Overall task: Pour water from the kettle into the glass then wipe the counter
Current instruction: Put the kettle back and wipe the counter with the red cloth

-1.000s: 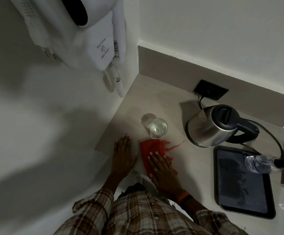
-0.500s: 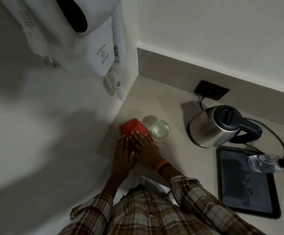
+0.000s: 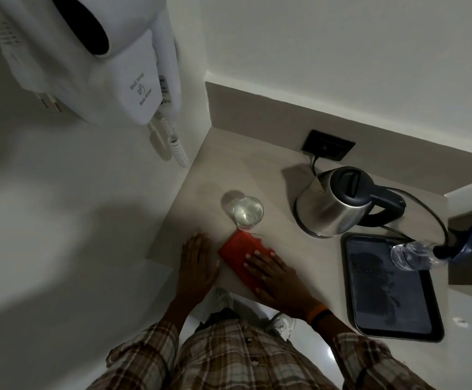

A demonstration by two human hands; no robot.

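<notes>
Printed label on a wall-mounted hair dryer

The white hair dryer holder [image 3: 139, 91], on the wall above the table's far left corner, carries small grey print reading "Hair dryer"; the line above and a side sticker are too blurred to read.

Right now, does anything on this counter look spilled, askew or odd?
One thing: a clear plastic bottle lies on its side across the dark tray's far right corner. No spill shows; glass and kettle stand upright.
</notes>
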